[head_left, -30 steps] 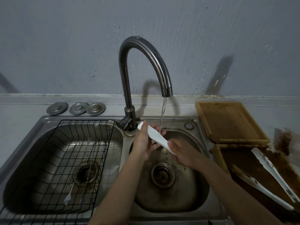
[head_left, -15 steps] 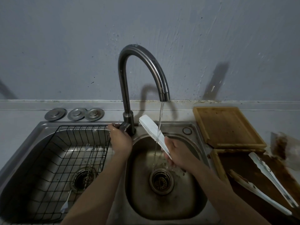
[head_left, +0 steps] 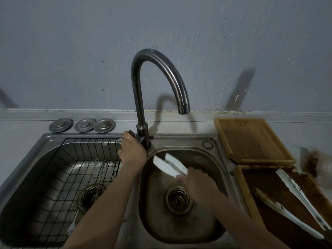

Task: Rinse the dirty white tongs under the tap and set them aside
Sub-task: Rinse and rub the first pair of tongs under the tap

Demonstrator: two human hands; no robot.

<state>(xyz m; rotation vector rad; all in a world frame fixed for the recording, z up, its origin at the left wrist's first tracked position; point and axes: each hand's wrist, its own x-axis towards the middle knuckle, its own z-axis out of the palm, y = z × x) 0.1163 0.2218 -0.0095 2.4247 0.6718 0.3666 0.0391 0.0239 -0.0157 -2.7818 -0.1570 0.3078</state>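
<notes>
A person stands at a double stainless-steel sink [head_left: 222, 159], both bare forearms reaching in from the near edge. The right hand [head_left: 195, 180] is clenched around the handle end of a pair of white tongs [head_left: 169, 164], holding them low inside the right basin, above and just to the far left of the drain [head_left: 178, 199]. The two white blades are spread apart and point to the far left, toward the base of the tap [head_left: 142, 97]. The left hand [head_left: 132, 151] is wrapped over the tap lever at the foot of the spout, its fingers [head_left: 128, 136] curled on the lever's far side. No stream can be seen under the curved spout, which ends high above the right basin.

In the left basin sits a black wire rack [head_left: 75, 169], with thin metal utensils [head_left: 98, 169] lying inside it over that basin's drain. Three round metal sink plugs [head_left: 84, 124] rest in a row on the surface behind the left basin, against the grey wall.

To the right of the sink, a wooden tray [head_left: 251, 139] lies on the surface at the far side, and a second, darker tray [head_left: 242, 186] lies nearer, touching its front edge. Across the darker tray lie two more long white tongs [head_left: 298, 194], streaked with brown residue. A crumpled, brown-stained sheet [head_left: 312, 162] lies at the far right edge.
</notes>
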